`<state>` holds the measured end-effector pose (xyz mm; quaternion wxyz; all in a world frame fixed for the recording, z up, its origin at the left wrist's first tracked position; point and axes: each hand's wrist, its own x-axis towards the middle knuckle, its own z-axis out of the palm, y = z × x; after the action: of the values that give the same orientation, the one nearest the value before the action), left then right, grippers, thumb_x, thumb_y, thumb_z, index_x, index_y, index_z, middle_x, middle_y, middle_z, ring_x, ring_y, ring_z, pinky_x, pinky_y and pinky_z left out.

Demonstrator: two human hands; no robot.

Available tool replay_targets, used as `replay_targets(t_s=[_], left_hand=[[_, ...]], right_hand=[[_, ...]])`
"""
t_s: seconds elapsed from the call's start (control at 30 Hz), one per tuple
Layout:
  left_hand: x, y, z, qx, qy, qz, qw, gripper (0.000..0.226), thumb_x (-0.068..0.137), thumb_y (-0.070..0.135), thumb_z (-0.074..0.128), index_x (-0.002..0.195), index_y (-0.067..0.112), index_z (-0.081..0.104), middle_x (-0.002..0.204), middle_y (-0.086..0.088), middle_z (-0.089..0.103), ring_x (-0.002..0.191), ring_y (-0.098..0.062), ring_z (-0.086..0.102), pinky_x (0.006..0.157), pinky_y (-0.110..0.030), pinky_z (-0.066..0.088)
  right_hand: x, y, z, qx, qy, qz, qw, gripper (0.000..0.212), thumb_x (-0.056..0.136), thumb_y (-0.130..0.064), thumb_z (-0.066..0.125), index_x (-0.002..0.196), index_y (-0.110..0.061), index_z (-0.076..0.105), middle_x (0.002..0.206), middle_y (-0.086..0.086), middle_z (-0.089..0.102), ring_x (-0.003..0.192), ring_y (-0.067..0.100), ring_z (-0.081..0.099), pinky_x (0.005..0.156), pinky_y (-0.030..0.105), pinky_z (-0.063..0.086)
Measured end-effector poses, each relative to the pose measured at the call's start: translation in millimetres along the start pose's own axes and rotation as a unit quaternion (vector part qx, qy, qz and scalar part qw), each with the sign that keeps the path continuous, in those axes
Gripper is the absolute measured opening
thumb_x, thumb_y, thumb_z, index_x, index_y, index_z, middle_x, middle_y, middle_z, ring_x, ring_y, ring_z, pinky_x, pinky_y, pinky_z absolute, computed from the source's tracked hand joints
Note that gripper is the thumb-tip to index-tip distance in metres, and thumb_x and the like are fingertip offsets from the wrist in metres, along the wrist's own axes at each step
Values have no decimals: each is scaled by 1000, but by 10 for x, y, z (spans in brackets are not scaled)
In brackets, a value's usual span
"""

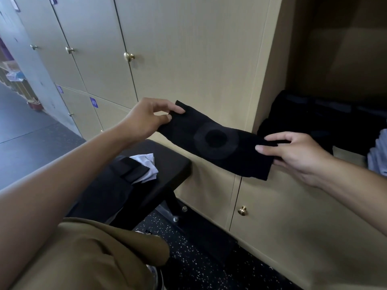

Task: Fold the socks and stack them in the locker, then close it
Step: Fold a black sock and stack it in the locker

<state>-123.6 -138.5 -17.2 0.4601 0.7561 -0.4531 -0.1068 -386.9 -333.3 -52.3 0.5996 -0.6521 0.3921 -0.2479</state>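
Black sock (217,141) is held flat in the air between both hands, in front of the closed locker doors, just left of the open locker (326,65).

Left hand (144,118): grip is a thumb-and-fingers pinch on the sock's far-left end. Right hand (297,155): thumb on top, fingers under, pinching the right end. Both grips sit at the extreme ends, so the fabric is pulled taut with no sag. My read: that's to flatten it and line up the edges before bringing one end over to the other. The darker ring patch sits about mid-length, which makes a handy fold line.

It's held off the bench (167,155) rather than laid on it, likely because the bench top already carries a dark bag or garment with a white cloth (146,164) poking out of it; little free flat area is visible.

Locker is open at right. There's a dark pile (293,120) on its shelf; can't tell if that's folded socks or other clothing. A grey fabric item (379,153) is at the frame's right edge, partly cut off.

Status guess: mid-fold on this sock, not yet stacked, locker not yet closed. The sock is already close to the opening, so the transfer after the fold is short.

Risk: thin pinches at the ends could slip if tension goes uneven.
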Motion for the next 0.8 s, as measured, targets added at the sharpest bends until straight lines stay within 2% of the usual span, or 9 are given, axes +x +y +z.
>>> replay_targets(t_s=[0.07, 0.17, 0.27, 0.33, 0.4, 0.5, 0.6, 0.7, 0.8], left_hand=[[-11, 65, 58, -12, 14, -8, 1000, 29, 99, 4, 61, 106, 24, 79, 109, 3, 76, 103, -23, 73, 101, -48, 55], [-58, 187, 201, -27, 32, 6, 999, 18, 94, 14, 72, 107, 25, 78, 107, 3, 76, 91, -24, 74, 98, -42, 57], [-110, 345, 368, -32, 45, 27, 998, 26, 90, 15, 77, 111, 30, 75, 105, 6, 72, 75, -20, 68, 83, -29, 56], [-140, 458, 501, -48, 56, 29, 997, 29, 87, 15, 79, 111, 29, 70, 101, 5, 68, 71, -14, 67, 73, -22, 53], [-169, 556, 647, -69, 63, 30, 995, 31, 86, 14, 80, 110, 25, 63, 93, 5, 64, 66, -10, 64, 62, -16, 48], [-210, 669, 850, -95, 45, 29, 994, 32, 87, 13, 79, 108, 21, 56, 85, 7, 62, 63, -8, 61, 54, -11, 42], [-233, 762, 1009, -118, 25, 24, 992, 28, 87, 14, 79, 103, 21, 56, 86, 5, 62, 65, -10, 64, 60, -17, 47], [-226, 855, 1133, -136, 16, 19, 990, 25, 87, 17, 78, 100, 21, 58, 88, 3, 63, 72, -16, 66, 74, -38, 55], [-228, 956, 1249, -155, 4, 18, 988, 21, 88, 19, 77, 97, 18, 59, 86, 5, 62, 74, -17, 65, 77, -40, 55]], right_hand=[[-19, 9, -77, 23, 6, 3, 1000, 42, 74, -5, 85, 112, -11, 67, 109, 13, 73, 97, 21, 74, 84, 28, 58], [-91, -32, -175, 65, -24, -5, 998, 27, 79, 2, 78, 105, -3, 72, 103, 13, 77, 91, 17, 76, 77, 20, 60], [-179, -109, -244, 68, -31, -21, 997, 19, 83, -1, 76, 102, 0, 74, 102, 9, 78, 98, 14, 75, 86, 24, 57], [-235, -171, -268, 82, -22, -28, 996, 18, 84, -3, 76, 102, -2, 73, 97, 6, 79, 93, 11, 76, 80, 22, 59], [-288, -228, -277, 85, -8, -38, 996, 27, 84, -5, 78, 110, -3, 71, 97, 6, 79, 89, 12, 76, 74, 22, 61], [-353, -283, -272, 45, 5, -50, 998, 41, 84, -13, 81, 122, -5, 69, 101, 8, 78, 91, 18, 77, 79, 31, 62], [-422, -331, -238, 29, 30, -63, 997, 36, 84, -15, 81, 118, -8, 70, 98, 8, 78, 91, 22, 76, 69, 31, 62], [-478, -371, -204, 25, 46, -75, 996, 31, 86, -14, 80, 114, -10, 69, 101, 9, 76, 92, 21, 75, 59, 25, 60], [-490, -386, -197, 13, 59, -89, 994, 16, 88, -14, 78, 102, -13, 70, 100, 12, 74, 82, 14, 72, 53, 20, 56]])
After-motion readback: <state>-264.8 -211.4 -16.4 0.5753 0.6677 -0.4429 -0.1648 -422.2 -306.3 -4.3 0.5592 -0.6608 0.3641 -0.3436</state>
